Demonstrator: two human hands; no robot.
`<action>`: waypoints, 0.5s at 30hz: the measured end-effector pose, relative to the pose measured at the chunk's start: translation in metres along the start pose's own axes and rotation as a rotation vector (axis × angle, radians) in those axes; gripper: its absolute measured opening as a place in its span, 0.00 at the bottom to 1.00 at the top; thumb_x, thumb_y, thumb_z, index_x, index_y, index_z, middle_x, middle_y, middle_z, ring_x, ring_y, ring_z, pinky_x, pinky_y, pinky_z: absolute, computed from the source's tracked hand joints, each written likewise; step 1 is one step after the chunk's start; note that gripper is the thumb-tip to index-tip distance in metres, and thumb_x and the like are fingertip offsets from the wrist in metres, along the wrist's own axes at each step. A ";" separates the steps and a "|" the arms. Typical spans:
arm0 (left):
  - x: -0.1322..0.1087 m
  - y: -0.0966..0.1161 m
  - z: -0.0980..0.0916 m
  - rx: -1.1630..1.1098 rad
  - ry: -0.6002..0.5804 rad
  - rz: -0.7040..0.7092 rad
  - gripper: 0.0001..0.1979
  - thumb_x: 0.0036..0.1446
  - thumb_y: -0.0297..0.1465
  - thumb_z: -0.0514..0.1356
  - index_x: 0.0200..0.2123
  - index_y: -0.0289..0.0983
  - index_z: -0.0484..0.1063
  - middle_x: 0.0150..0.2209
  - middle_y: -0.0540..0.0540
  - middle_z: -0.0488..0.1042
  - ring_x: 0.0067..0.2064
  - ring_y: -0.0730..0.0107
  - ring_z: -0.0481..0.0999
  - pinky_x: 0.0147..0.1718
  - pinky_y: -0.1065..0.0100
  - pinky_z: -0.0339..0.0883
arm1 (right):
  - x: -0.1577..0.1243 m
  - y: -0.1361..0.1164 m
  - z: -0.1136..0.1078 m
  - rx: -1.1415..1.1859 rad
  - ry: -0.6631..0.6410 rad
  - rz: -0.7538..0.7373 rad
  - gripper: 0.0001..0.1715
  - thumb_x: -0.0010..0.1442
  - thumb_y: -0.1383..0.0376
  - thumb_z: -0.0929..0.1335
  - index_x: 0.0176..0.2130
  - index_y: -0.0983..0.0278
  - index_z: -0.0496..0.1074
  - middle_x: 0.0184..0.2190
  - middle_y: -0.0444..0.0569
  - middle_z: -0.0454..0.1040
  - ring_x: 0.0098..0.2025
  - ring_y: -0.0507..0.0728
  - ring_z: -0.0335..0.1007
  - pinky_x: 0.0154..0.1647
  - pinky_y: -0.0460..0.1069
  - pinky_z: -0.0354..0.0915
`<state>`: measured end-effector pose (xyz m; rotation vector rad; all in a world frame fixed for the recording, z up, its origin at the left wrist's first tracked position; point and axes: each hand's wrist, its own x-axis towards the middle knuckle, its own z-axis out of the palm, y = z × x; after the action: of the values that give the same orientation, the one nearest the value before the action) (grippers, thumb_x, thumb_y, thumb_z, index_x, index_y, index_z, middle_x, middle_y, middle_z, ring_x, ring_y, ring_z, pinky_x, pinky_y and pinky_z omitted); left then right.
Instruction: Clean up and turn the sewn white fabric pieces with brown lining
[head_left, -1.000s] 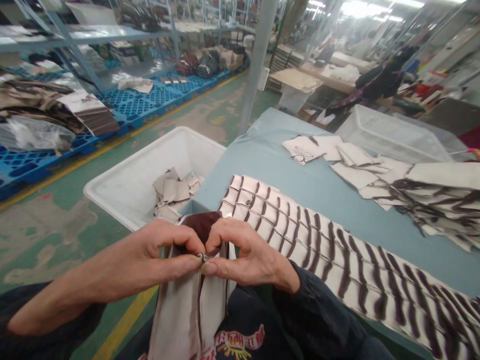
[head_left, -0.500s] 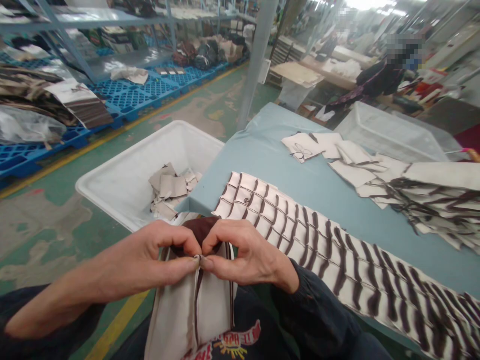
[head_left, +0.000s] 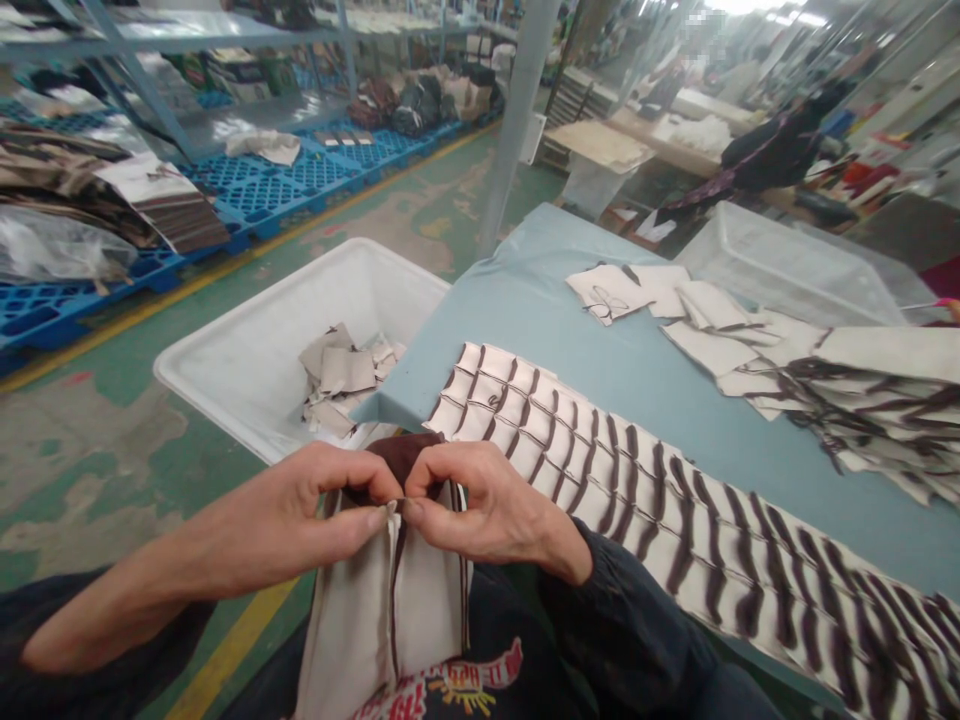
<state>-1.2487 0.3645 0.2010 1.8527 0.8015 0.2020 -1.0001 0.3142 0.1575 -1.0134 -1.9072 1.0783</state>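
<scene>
Between thumb and forefinger, my left hand [head_left: 330, 505] pinches the top edge of a cream fabric piece [head_left: 431, 610] with dark brown edging. Close beside it, my right hand [head_left: 469, 505] pinches the same edge, with the fingertips of both hands nearly touching. The piece hangs down in front of my body, with a dark seam running down its middle. Brown cloth [head_left: 409, 455] shows behind the fingers. To the right, overlapping rows of cream pieces with brown edges [head_left: 600, 470] lie along the table.
A blue-covered table [head_left: 525, 290] carries a loose pile of cream pieces [head_left: 862, 400] at the right. The white bin [head_left: 217, 370] on the left holds fabric scraps [head_left: 345, 370]. A metal post [head_left: 510, 140] stands behind the table; a clear plastic tub [head_left: 795, 265] sits at its far side.
Both hands keep their pinch on the cream fabric piece. My fingertips have drawn slightly apart at its top edge, and the view has shifted a little.
</scene>
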 end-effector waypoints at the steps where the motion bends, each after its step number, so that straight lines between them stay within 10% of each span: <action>1: 0.000 -0.001 0.000 0.005 -0.005 -0.008 0.13 0.66 0.39 0.63 0.36 0.41 0.86 0.33 0.49 0.85 0.36 0.62 0.81 0.37 0.68 0.74 | 0.000 0.000 0.000 -0.002 0.003 -0.006 0.11 0.69 0.64 0.76 0.35 0.58 0.74 0.31 0.40 0.81 0.31 0.52 0.72 0.36 0.48 0.66; 15: 0.000 -0.002 0.007 0.033 0.029 -0.025 0.15 0.68 0.42 0.63 0.34 0.41 0.84 0.31 0.50 0.81 0.34 0.64 0.77 0.34 0.68 0.71 | -0.003 0.002 -0.006 0.144 -0.064 0.080 0.16 0.74 0.56 0.77 0.36 0.59 0.76 0.32 0.40 0.78 0.34 0.52 0.70 0.38 0.48 0.66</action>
<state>-1.2466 0.3600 0.1961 1.8731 0.8526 0.2015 -0.9928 0.3146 0.1578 -0.9919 -1.8232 1.2889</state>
